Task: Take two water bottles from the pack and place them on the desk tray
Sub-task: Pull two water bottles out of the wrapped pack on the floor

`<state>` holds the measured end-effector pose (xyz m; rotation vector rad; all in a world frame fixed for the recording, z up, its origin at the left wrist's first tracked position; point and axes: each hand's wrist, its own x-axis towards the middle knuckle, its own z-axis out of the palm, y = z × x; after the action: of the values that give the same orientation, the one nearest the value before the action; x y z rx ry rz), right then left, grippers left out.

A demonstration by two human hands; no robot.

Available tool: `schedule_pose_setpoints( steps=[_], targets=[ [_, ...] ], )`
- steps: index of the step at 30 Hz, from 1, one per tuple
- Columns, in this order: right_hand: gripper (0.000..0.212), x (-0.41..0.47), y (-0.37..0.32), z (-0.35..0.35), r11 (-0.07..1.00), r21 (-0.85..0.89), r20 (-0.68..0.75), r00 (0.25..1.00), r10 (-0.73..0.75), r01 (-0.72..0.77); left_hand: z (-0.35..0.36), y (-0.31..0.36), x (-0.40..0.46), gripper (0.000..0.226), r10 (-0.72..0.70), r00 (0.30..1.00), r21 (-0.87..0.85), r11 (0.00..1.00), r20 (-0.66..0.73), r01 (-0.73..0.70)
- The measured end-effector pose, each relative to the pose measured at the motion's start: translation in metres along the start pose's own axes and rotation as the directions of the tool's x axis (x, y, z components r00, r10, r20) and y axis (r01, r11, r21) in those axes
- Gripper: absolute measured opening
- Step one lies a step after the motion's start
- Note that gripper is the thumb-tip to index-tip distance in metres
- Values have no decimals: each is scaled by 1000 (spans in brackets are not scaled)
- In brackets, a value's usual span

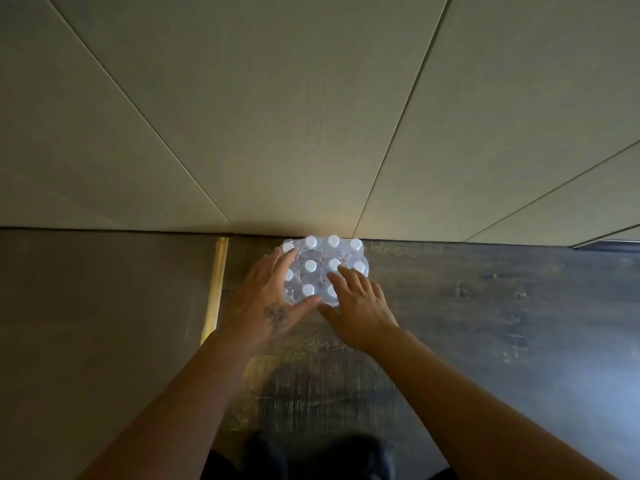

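While both bare arms reach down from 6 o'clock, shrink-wrapped pack of water bottles [323,268] stands on dark wood-grain floor [485,306], pushed against pale panelled wall [311,133] at 12 o'clock. Left hand [273,299], tattooed on back, lies fingers spread on pack's 9 o'clock side, thumb at its near edge. Right hand [358,303] rests fingers loosely apart on pack's 4 o'clock corner, fingertips among white caps [310,265]. Neither hand clamped on bottle. Gold strip [215,289] at 9 o'clock divides wood floor from grey flooring. Desk tray out of view.
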<state>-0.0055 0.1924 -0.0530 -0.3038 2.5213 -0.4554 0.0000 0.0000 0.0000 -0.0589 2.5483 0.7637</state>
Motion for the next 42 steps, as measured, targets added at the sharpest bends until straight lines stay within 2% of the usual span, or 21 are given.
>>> schedule_pose_setpoints(
  steps=[3, 6, 11, 14, 16, 19, 22, 25, 29, 33, 36, 39, 42],
  targets=[
    [69, 51, 21, 39, 1000, 10, -67, 998, -14, 15, 37, -34, 44, 110, 42, 998, 4, 999, -42, -42],
    [57, 97, 41, 71, 999, 21, -93, 995, -27, 29, 69, -62, 78, 114, 66, 997, 5, 998, -26, -66],
    [56, 153, 58, 97, 989, -136, -166, 983, -74, 51, 86, -94, 119, 125, 100, 995, 29, 995, 15, -100],
    [54, 171, 55, 109, 970, -237, -223, 969, -104, 49, 82, -96, 140, 127, 181, 983, 32, 983, -14, -180],
    [51, 178, 54, 120, 972, -230, -261, 960, -99, 38, 83, -99, 146, 128, 205, 979, 24, 979, -26, -204],
    [42, 185, 53, 132, 988, -154, -310, 949, -65, 18, 90, -111, 150, 129, 229, 973, 57, 971, 27, -231],
    [39, 184, 54, 137, 985, -169, -359, 929, -87, 28, 93, -119, 152, 131, 229, 972, 35, 972, 46, -231],
    [37, 181, 55, 128, 986, -158, -363, 925, -109, 55, 95, -121, 157, 131, 253, 967, 12, 967, 32, -254],
    [33, 165, 49, 93, 990, 62, -358, 929, -97, 127, 100, -122, 160, 130, 260, 965, -104, 961, 42, -255],
    [31, 136, 40, 46, 958, 195, -445, 890, -103, 209, 100, -122, 160, 111, 315, 949, -273, 912, -8, -305],
    [30, 120, 35, 5, 919, 276, -530, 842, -97, 280, 96, -116, 161, 104, 289, 955, -338, 894, -68, -294],
    [31, 112, 28, -31, 868, 365, -601, 797, -57, 338, 99, -106, 164, 101, 284, 950, -319, 895, -126, -310],
    [30, 107, 19, -50, 833, 388, -620, 780, -81, 394, 104, -95, 170, 98, 304, 939, -309, 888, -158, -339]
  ],
)
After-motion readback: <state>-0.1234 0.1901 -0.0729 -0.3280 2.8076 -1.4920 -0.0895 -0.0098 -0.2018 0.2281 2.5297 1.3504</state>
